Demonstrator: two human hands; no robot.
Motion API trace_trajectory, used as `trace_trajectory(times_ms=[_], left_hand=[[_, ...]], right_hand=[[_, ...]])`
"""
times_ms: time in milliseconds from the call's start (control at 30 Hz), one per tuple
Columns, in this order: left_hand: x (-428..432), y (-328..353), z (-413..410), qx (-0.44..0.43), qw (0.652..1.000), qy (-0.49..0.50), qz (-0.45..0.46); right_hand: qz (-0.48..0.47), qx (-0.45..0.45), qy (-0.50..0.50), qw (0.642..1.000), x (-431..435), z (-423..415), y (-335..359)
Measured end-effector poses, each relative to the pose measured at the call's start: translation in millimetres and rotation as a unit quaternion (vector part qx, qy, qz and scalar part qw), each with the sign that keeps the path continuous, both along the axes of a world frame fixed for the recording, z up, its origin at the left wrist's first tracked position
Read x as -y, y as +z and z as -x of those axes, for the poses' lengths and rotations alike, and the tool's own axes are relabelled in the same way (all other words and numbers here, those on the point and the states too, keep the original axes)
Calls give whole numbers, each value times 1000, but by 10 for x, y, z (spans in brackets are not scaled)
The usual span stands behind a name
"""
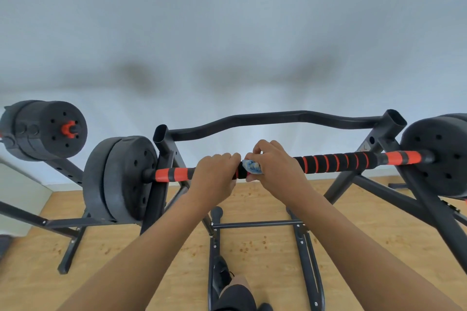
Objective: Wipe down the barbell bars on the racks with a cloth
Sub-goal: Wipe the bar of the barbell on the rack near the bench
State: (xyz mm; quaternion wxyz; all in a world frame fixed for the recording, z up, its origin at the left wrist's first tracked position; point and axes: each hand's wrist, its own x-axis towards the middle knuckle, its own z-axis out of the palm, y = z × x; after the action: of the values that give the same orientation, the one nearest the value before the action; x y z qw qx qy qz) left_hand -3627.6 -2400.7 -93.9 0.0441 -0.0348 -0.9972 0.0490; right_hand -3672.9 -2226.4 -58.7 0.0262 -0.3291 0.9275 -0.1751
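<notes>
My left hand [214,177] sits just left of the frame's centre, fingers curled over the top of the barbell bar [336,161] and gripping it bare. My right hand [275,166] is right beside it, nearly touching. Its fingers and thumb are bent round a small blue-and-white cloth [252,167], which they hold bunched against the bar. Only a little of the cloth peeks out between my two hands; I cannot tell how far it wraps round the bar.

The bar runs across the middle of the frame, rising slightly toward the right. It has black foam with orange rings right of my hands and orange-and-black sleeves near both ends. It lies on the black rack [164,149], whose two open-topped uprights stand left and right of my hands, joined behind by a wavy black crossbar [278,118].

Black weight plates [118,179] sit on the bar's left end, outside the left upright, and more plates [437,156] fill the right edge of the frame. In the upper left, a second loaded barbell [48,129] rests on another stand. Below lie a wooden floor [265,209] and, at bottom centre, my dark shoe [221,272].
</notes>
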Motion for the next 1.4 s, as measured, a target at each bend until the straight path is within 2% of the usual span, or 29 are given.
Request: trace_trajectory(times_ms=[100,233,333,400,433,467,533,567,633,700,867,1033,1200,1267,1333,1400], left_hand=[[-12,24,69,3,1000,27,0],[39,141,317,132,991,30,-21],[147,262,513,283,950,28,-132],[208,335,583,314,927,10,-205],[230,344,576,285,936,-2,-206],[251,328,539,226,959,-13,-169],[256,171,398,70,997,-28,-31],[231,56,320,5,999,-37,16],[168,-94,196,-76,996,-28,26],[137,-100,242,-79,997,13,17],[178,83,459,33,999,40,1],[263,172,647,161,982,54,-83],[299,169,704,179,977,46,-107],[319,164,681,153,981,31,-111],[305,86,582,53,997,1,-58],[232,-65,444,-62,998,-17,-14]], right_hand=[[-12,-26,1,1000,9,3,-32],[-34,-41,9,999,29,31,5],[-48,-43,15,998,73,66,54],[-38,-37,12,999,85,107,70],[-31,-29,11,999,88,152,64],[-26,-18,8,999,98,207,52],[-14,10,-18,1000,145,321,35],[-10,22,-41,999,176,388,30],[-8,48,-75,996,235,485,32],[-5,62,-83,995,256,515,33],[50,56,-61,995,220,462,-19],[14,0,17,1000,179,428,14],[-12,-24,8,1000,192,413,-46],[-7,-21,-1,1000,209,423,-63],[-9,-16,-16,1000,230,463,-69],[-3,-6,-36,999,260,510,-62]])
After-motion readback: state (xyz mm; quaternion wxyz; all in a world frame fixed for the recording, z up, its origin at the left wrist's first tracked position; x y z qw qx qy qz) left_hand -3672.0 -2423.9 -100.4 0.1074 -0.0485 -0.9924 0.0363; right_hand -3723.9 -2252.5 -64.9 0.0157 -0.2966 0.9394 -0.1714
